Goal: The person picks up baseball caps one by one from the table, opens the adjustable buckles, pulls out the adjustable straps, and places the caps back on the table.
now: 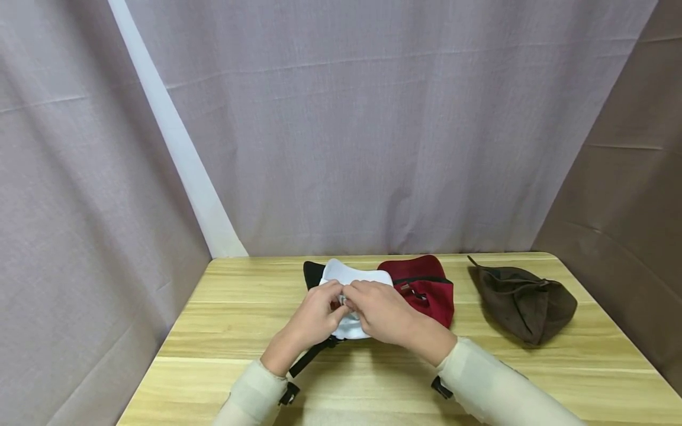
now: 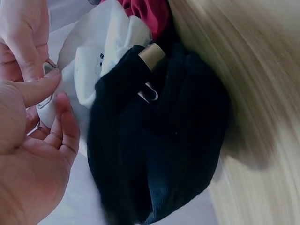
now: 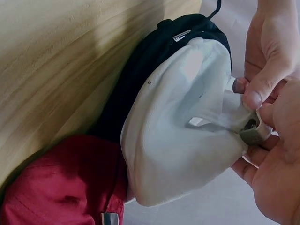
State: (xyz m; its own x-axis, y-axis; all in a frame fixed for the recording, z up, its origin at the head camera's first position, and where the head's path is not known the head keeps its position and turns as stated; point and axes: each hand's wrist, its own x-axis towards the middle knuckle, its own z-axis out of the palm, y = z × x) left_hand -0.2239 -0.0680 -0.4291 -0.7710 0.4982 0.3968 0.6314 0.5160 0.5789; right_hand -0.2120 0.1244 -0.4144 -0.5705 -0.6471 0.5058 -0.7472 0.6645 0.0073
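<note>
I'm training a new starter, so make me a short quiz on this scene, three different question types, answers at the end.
1. Multiple choice: what colour is the cap that the left grip and right grip both hold? A) red; B) white; C) black.
2. True or false: the brown hat touches the red cap.
3. Fill in: in the head view, the black cap shows to the ____ of the white cap.

Key
1. B.
2. False; bare table shows between the brown hat and the red cap.
3. Left.

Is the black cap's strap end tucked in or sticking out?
Sticking out: the strap juts past the edge of the black cap in the head view.
</note>
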